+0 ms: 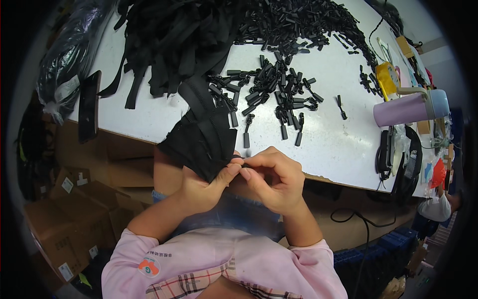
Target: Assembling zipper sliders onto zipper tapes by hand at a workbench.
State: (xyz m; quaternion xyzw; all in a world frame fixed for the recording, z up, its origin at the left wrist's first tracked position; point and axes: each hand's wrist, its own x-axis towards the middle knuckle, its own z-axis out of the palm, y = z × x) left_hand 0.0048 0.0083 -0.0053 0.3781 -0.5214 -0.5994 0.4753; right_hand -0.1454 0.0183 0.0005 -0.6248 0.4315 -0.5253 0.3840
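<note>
Just in front of the table's near edge, my left hand [201, 189] is closed on a black zipper tape [201, 134], whose toothed strips and wide fabric fan up onto the table. My right hand [279, 179] pinches thumb to forefinger against the left fingertips at the tape's end. A small dark bit shows between the fingertips, too covered to tell its kind. Just beyond my hands lies a black zipper slider [246, 131] with a long pull. More zipper sliders [266, 82] lie loosely grouped past it, and one single slider [341, 107] sits to the right.
A large pile of sliders [298, 20] and a heap of black strips [179, 40] cover the far side of the white table [328, 149]. A phone [89, 107] lies at the left edge. On the right are a lilac bottle [401, 110] and yellow tape [387, 77]. Cardboard boxes [69, 224] stand lower left.
</note>
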